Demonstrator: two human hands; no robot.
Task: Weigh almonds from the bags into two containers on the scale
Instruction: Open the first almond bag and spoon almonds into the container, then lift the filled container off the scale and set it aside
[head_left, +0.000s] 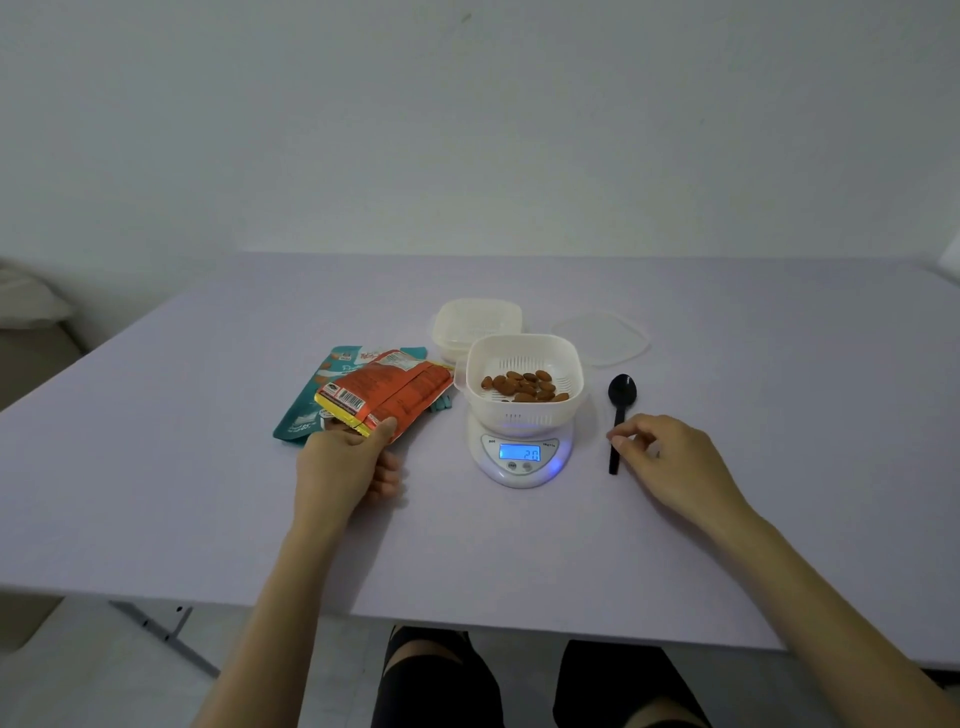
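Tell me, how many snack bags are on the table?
2. A foil orange bag lies left of the white round scale, with the left hand gripping its near end. A teal bag lies partly beneath it. Others may be hidden underneath.

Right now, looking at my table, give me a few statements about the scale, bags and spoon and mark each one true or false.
1. The container on the scale holds almonds. True.
2. The left hand grips the teal bag. False: it holds the orange bag, which lies over the teal bag.
3. The black spoon lies right of the scale. True.
4. The second container is full of almonds. False: no almonds show in it.
5. The right hand touches the spoon's handle. True.
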